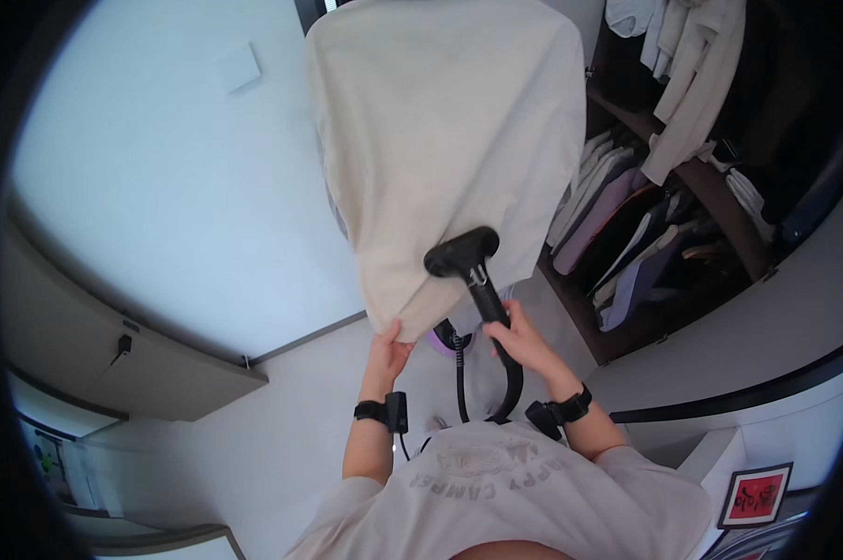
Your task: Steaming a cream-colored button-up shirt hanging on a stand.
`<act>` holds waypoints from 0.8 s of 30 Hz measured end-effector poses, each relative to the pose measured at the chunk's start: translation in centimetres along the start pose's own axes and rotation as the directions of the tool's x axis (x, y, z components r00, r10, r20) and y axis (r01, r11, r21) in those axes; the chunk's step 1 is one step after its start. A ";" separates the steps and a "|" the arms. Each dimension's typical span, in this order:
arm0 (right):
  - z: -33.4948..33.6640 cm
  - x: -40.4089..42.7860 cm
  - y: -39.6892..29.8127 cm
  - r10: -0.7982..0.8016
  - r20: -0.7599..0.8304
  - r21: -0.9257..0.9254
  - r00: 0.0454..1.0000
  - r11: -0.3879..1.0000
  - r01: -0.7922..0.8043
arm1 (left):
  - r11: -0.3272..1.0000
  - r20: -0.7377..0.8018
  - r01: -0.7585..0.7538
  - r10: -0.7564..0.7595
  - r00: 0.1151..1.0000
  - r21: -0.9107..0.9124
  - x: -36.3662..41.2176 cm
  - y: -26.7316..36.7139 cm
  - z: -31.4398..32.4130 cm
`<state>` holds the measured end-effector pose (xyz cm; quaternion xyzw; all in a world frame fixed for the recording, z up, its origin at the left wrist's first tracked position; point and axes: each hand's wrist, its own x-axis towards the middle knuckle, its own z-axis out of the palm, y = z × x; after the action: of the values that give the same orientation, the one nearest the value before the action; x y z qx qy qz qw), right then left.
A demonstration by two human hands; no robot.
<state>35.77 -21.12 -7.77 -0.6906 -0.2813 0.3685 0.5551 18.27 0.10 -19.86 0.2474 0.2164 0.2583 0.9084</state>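
A cream-coloured cloth garment (435, 126) hangs before me, with soft diagonal folds. My left hand (393, 348) pinches its lower left corner between thumb and fingers. In my right hand (523, 339) is the handle of a black garment steamer head (462, 252), which lies over the lower part of the cloth. From the handle a black hose (512, 385) curves down towards my body. Below the hem, partly hidden by the cloth, shows a purple and black steamer base (451, 341) with a second black tube rising from it.
An open dark wardrobe (628, 339) with clothes on hangers (603, 203) stands to the right. A pale wall (183, 210) is on the left, with a grey door (148, 357) below it. A framed red picture (755, 495) is at the lower right.
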 end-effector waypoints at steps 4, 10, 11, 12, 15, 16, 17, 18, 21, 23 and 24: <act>0.1 -0.5 0.0 0.047 0.055 0.012 0.997 0.999 -0.048 | 0.968 -0.051 -0.107 0.098 0.994 -0.227 -0.6 0.4 -1.5; 0.5 2.2 -5.1 -0.334 0.097 0.043 0.937 0.942 0.332 | 0.936 -0.111 -0.209 0.184 0.977 -0.282 -2.7 1.0 -1.2; 0.3 3.2 -6.4 -0.374 0.038 0.015 0.926 0.927 0.374 | 0.937 -0.111 -0.213 0.189 0.976 -0.278 -2.8 1.2 -1.5; 0.3 3.7 -8.7 -0.380 -0.003 0.060 0.925 0.923 0.380 | 0.926 -0.122 -0.242 0.215 0.969 -0.290 -3.0 1.5 -1.9; -0.7 5.7 -14.1 -0.474 -0.140 0.136 0.869 0.861 0.491 | 0.934 -0.150 -0.248 0.214 0.965 -0.258 -3.7 2.2 -2.4; -1.0 5.7 -16.3 -0.488 -0.175 0.125 0.855 0.851 0.511 | 0.949 -0.172 -0.228 0.193 0.966 -0.216 -3.8 2.4 -2.5; -1.5 6.4 -17.3 -0.534 -0.193 0.131 0.823 0.818 0.561 | 0.949 -0.168 -0.229 0.195 0.966 -0.216 -4.0 2.6 -2.6; -1.8 6.9 -18.5 -0.541 -0.188 0.172 0.820 0.804 0.570 | 0.966 -0.177 -0.214 0.188 0.966 -0.147 -4.1 2.8 -2.8; -1.6 6.7 -20.4 -0.533 -0.166 0.234 0.830 0.796 0.558 | 0.979 -0.178 -0.198 0.186 0.966 -0.051 -4.5 3.0 -2.8; -1.4 7.4 -19.6 -0.498 -0.080 0.220 0.864 0.836 0.502 | 0.980 -0.165 -0.196 0.190 0.968 -0.023 -4.5 3.0 -2.6; -0.9 7.0 -18.8 -0.462 -0.036 0.176 0.886 0.870 0.460 | 0.978 -0.160 -0.204 0.196 0.967 -0.032 -4.6 3.1 -2.7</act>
<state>40.92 -11.77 9.25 -0.5493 -0.4053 0.2519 0.6860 12.22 0.66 -19.00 0.2249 0.2541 0.3724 0.8638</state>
